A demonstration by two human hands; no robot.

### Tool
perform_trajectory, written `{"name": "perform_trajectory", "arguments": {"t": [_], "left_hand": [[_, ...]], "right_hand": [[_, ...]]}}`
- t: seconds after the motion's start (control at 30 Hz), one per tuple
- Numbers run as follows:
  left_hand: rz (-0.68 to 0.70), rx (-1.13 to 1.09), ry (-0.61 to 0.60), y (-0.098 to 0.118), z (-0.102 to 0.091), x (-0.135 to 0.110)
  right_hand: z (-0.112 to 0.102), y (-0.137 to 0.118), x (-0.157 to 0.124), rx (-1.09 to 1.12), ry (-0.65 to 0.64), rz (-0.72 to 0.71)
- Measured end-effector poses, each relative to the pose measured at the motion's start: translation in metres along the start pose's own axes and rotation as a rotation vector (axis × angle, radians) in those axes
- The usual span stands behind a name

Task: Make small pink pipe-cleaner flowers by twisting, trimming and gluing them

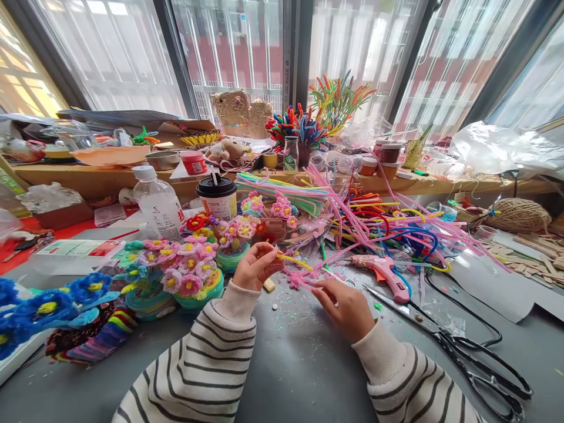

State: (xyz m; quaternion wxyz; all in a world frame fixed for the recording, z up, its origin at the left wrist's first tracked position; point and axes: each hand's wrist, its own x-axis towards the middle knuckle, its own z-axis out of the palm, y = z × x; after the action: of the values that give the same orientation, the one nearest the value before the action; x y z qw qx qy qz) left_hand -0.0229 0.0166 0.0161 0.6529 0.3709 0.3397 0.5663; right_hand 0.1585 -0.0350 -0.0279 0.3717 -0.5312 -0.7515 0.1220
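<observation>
My left hand (254,267) is raised over the grey table (291,364), its fingers pinched on a yellow pipe cleaner (294,262) that runs to the right. My right hand (346,305) rests lower, fingers closed on a pink pipe cleaner (304,278) with a fuzzy pink flower shape at its end. The two stems meet between my hands. Both arms wear white sleeves with dark stripes. Finished pipe-cleaner flower pots (189,276) stand just left of my left hand.
A pink glue gun (384,273) and large black scissors (467,352) lie to the right. A heap of coloured pipe cleaners (374,226) spreads behind my hands. A lidded cup (217,197), a plastic bottle (157,202), blue flowers (48,305) and a twine ball (519,214) surround the space.
</observation>
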Motion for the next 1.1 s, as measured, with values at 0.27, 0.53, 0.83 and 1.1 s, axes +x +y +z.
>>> {"name": "perform_trajectory", "arguments": {"t": [0.27,0.53,0.83,1.1], "left_hand": [[-0.075,0.154,-0.193,-0.018,0.008,-0.005],[-0.053,0.236,-0.262,-0.028,0.01,-0.005],[0.099,0.151,0.003,-0.016,0.004,-0.002],[0.062,0.191,-0.107,-0.022,0.008,-0.007]], "right_hand": [[-0.005,-0.012,0.003,0.471,0.082,0.115],[0.001,-0.009,0.003,0.336,0.117,0.077],[-0.003,0.002,0.006,0.253,0.255,0.154],[0.0,0.0,0.006,0.556,0.133,0.327]]}}
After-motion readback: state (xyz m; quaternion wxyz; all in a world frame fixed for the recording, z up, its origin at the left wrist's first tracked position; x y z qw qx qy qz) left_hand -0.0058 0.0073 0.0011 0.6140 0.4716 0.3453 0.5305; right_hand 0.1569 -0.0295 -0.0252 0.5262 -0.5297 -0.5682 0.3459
